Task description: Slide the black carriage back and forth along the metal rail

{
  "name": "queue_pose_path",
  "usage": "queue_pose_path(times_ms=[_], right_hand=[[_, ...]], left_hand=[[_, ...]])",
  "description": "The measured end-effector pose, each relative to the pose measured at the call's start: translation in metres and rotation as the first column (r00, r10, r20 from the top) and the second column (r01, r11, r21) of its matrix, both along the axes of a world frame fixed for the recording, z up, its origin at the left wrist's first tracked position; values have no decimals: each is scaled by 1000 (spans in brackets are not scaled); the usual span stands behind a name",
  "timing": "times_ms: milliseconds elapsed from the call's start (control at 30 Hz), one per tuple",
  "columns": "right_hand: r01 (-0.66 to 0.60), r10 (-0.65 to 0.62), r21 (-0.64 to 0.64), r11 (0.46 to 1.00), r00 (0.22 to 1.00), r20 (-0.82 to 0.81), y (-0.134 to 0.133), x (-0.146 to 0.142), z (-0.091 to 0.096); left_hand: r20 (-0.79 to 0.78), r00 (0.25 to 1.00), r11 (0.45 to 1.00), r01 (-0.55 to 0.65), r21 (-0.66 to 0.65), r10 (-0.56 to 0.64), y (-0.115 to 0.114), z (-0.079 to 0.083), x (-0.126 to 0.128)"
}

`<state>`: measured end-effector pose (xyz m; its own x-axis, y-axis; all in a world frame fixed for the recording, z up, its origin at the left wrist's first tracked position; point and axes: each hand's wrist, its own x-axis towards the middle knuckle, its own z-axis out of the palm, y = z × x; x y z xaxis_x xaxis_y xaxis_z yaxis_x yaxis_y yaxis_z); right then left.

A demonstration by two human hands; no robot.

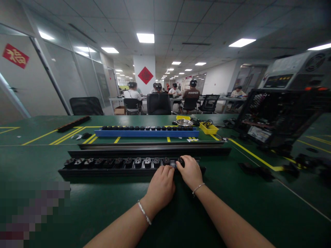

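Observation:
A long black metal channel (103,174) lies across the green table in front of me, with a row of black socket modules (128,162) set along it. My left hand (161,184) is closed at the channel's front edge near its right end, fingertips pressed beside the last modules. My right hand (190,171) pinches a black round socket module (181,161) at the right end of the row. Its fingers partly cover that module. Between the two hands a light-coloured bit of the channel's inside shows. What lies under my left fingers is hidden.
Behind stand more black channel pieces (150,151) and a blue holder (147,133) with a row of sockets. A metal bowl (184,123) and a yellow bin (209,128) sit farther back. An opened computer case (274,120) stands right. People sit at far tables.

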<state>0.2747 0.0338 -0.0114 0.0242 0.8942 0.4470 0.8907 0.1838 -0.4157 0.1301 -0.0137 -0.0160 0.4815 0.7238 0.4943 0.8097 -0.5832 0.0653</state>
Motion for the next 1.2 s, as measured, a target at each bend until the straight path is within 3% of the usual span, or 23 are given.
queue_pose_path(times_ms=[1200], right_hand=[[100,-101,30,995,994,49,0,11,0]], left_hand=[[-25,1000,1000,-8,3,8,2,-3,0]])
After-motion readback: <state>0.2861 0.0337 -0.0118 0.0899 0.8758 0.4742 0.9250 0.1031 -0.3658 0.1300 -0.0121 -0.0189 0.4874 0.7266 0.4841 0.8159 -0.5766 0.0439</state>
